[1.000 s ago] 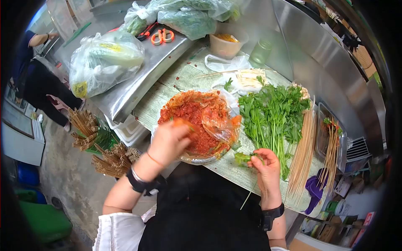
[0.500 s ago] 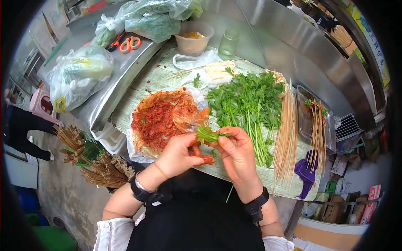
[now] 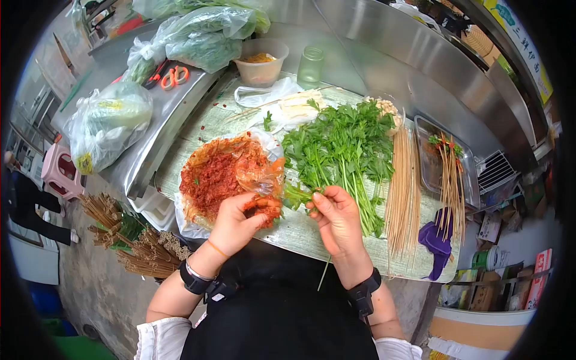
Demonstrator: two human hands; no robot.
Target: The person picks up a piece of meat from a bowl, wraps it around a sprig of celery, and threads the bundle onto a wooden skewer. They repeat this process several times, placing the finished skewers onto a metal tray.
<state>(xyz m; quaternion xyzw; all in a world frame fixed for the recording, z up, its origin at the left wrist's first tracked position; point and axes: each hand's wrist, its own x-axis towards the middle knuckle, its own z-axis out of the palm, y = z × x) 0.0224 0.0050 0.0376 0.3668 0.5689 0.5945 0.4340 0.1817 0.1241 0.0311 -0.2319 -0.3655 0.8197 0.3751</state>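
Observation:
My right hand (image 3: 341,225) pinches a small folded bundle of leafy green celery (image 3: 297,195) between thumb and fingers. A thin pale stick or stem (image 3: 324,275) hangs below that hand; its upper end is hidden. My left hand (image 3: 239,221) is curled, and its fingertips carry red paste (image 3: 264,207). It is at the near right edge of a plastic-lined bowl of coarse red chili paste (image 3: 211,174), apart from the bundle. A pile of leafy celery (image 3: 348,144) lies beyond my right hand.
Bamboo skewers (image 3: 403,192) lie right of the celery. Filled skewers rest on a metal tray (image 3: 426,162), above a purple cloth (image 3: 436,243). Behind are a plastic tub (image 3: 261,69), a green glass jar (image 3: 311,67), scissors (image 3: 175,78) and bagged vegetables (image 3: 111,123). A person (image 3: 33,204) stands far left.
My left hand has moved away from the celery bundle toward the bowl, and its fingers have curled with red paste on them. The right hand still holds the bundle. The view has shifted slightly.

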